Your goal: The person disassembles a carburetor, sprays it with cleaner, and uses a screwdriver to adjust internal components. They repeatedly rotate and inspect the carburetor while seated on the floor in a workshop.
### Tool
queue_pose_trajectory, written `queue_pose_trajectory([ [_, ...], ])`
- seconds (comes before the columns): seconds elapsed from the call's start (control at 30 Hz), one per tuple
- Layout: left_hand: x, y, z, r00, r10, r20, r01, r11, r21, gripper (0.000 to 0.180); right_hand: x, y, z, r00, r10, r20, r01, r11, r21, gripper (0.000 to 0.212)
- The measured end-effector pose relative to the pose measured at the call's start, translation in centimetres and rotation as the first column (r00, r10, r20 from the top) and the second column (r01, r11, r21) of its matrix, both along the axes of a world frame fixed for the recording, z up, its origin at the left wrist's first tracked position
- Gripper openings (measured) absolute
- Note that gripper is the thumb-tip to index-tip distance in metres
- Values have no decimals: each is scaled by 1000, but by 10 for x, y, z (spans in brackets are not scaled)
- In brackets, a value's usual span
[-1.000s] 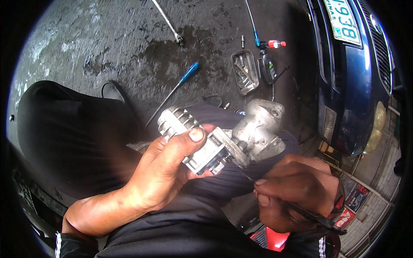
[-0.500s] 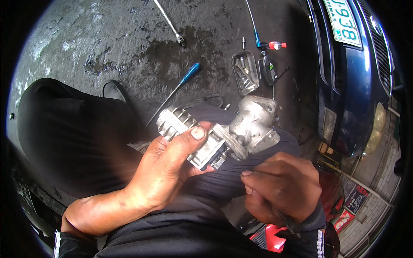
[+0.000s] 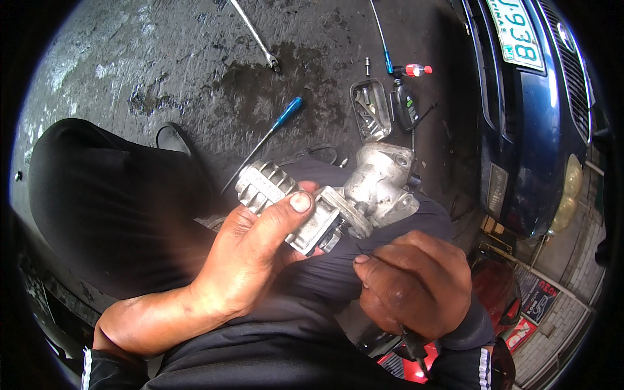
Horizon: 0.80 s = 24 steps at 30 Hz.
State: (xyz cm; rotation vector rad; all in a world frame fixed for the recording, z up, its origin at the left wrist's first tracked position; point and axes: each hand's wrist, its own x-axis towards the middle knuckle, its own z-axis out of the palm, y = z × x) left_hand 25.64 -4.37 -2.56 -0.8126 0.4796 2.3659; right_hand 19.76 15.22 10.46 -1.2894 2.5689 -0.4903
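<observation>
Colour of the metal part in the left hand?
The metal part is silver-grey, seen best in the head view.

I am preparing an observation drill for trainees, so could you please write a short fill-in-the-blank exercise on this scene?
The left hand holds the finned metal part with its ____ on top.
The hand gripping the thin dark tool is the person's ____ one.
The screwdriver nearest the left hand has a ____ handle.
The small bottle beside the black bottle has a ____ cap.
Missing words: thumb; right; blue; red.
</observation>
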Motion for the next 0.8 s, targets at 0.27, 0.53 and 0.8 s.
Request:
queue_pose_trajectory([
  [0.27,3,0,-4,1000,3,-31,-3,1000,-31,63,0,-3,-2,1000,-25,13,25,999,-21,38],
  [0.53,2,0,-5,998,26,-51,-29,997,-69,59,2,1,-7,1000,4,1,-4,1000,-14,34],
  [0.8,3,-2,-8,996,16,-86,-23,997,-77,59,2,3,-14,999,5,-36,-7,999,-41,32],
])
